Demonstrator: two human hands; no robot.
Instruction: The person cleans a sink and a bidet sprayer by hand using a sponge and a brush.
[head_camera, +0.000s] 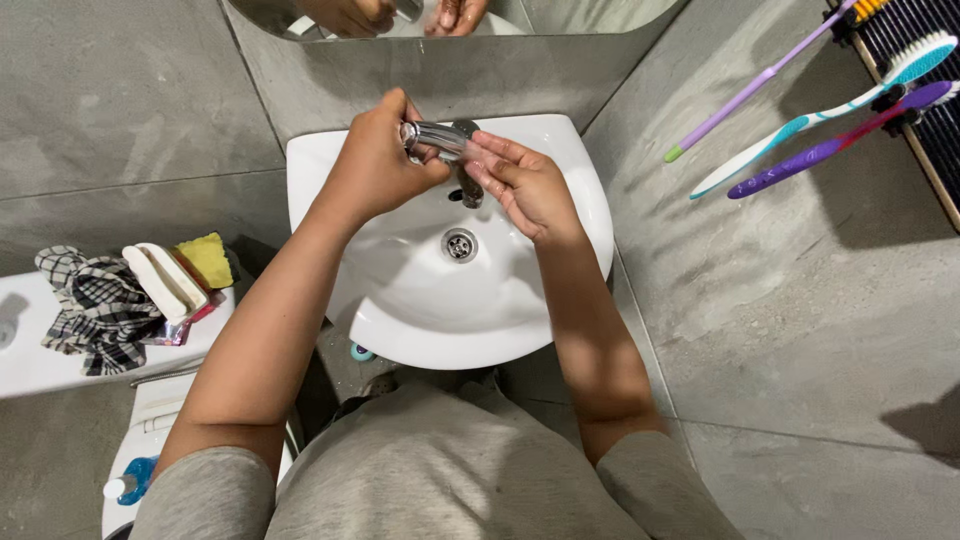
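Stood over a small white basin (395, 330) fixed to a grey tiled wall, seen from above. Left hand (375, 160) closed around the lever of the chrome tap (440, 140), fingers (392, 108) curled tight over its end. Right hand (525, 185) held flat and open just beside the tap's spout, fingers (495, 150) stretched out narrow together, touching the metal, holding nothing. Tap set at the back rim of the basin, above the round drain (459, 244). To the left, on a white toilet cistern (25, 365): a black-and-white checked cloth (95, 310), a white brush-like block (165, 280) and a yellow sponge (207, 260), all touching one another. Lower down, a blue-capped bottle (128, 482). To the right, on the wall, three toothbrushes (800, 140) hung slanting from a dark rack (925, 90): lilac, teal-and-white, purple. Edge of a mirror (450, 18) at the top, both hands reflected in it.
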